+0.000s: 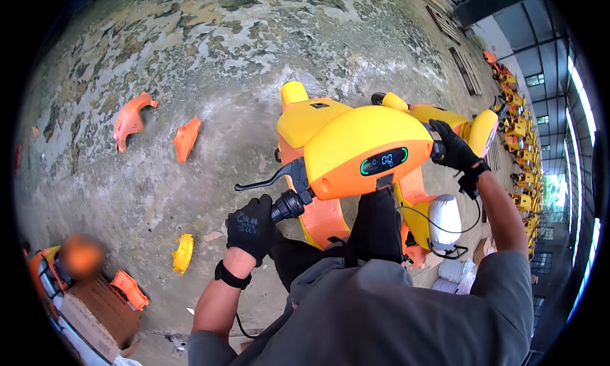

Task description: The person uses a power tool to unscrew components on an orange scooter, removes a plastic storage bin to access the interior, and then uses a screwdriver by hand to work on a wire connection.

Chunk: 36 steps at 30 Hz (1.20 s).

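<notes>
A yellow and orange scooter [365, 134] stands upright in front of me, and I straddle it. Lit digits and green edges show on its dark dashboard display [384, 161]. My left hand [250, 228], in a black glove, is closed round the outer end of the left handlebar grip [289, 205]. The black brake lever [262, 182] sticks out ahead of that hand, apart from its fingers. On the other side my right hand [454, 146], gloved too, wraps the right handlebar grip [436, 151]; part of that grip is hidden beneath the glove.
Close by on the right is another yellow scooter [445, 117]. Loose orange body panels [132, 119] and a yellow panel [182, 254] lie on the concrete at left, near a cardboard box [101, 312]. Pallets [466, 72] and a long scooter row [520, 143] line the far right.
</notes>
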Tool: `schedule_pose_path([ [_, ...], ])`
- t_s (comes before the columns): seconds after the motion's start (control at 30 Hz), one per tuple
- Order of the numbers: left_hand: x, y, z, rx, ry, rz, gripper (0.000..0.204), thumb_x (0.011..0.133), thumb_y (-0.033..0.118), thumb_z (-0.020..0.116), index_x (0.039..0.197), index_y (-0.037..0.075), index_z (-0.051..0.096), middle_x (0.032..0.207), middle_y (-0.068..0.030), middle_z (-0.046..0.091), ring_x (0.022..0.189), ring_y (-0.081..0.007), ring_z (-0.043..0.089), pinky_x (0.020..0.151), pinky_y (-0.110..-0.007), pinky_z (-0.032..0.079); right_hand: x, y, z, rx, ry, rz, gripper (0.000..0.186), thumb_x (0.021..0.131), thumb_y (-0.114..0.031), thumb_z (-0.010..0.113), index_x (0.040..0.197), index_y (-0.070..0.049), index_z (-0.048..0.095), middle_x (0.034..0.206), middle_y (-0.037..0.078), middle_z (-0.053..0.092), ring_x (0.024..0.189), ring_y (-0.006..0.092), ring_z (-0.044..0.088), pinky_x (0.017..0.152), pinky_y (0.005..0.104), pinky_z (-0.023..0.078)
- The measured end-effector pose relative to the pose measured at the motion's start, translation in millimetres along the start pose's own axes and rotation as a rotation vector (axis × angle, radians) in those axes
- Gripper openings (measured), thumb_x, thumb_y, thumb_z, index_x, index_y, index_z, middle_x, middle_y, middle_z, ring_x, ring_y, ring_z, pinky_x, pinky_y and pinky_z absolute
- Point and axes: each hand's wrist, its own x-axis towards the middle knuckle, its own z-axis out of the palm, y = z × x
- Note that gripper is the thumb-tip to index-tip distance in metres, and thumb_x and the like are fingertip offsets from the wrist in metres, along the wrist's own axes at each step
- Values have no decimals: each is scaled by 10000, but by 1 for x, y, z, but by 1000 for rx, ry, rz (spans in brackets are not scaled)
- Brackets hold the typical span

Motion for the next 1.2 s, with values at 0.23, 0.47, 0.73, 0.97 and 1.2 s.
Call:
schedule_pose_path([
  [0.23,9,30,16,237,260,42,382,733,141,696,1099,117,592,835,-87,601,678,-313,644,616,-441,488,-4,11,-1,-42,43,55,891,757,-173,803,1488,-56,306,1403,221,467,1153,392,598,949,445,502],
  [0.47,34,68,43,496,618,-15,603,773,113,653,1364,96,537,976,-103,630,712,-285,640,651,-423,496,-9,66,21,-49,243,-76,798,754,-152,819,1424,-59,396,1337,208,549,1183,403,589,957,445,510],
  [0.73,43,146,70,506,562,-249,728,724,156,786,1397,193,510,1188,-125,589,886,-337,682,729,-442,535,-39,120,48,52,385,-139,741,747,-117,824,1382,-50,447,1288,190,584,1134,392,618,886,422,536],
  [0.97,35,161,83,541,661,-243,671,755,93,748,1374,196,509,1403,-133,482,889,-351,703,710,-470,561,-60,130,75,32,592,-167,662,723,-84,818,1315,-47,524,1208,174,638,1041,371,663,843,404,543],
  [1.2,46,152,81,471,624,-187,613,790,61,683,1367,123,485,1342,-136,563,1011,-367,667,791,-468,545,-53,132,77,16,598,-82,662,724,-99,799,1325,-90,523,1212,150,647,1076,358,651,860,413,536],
])
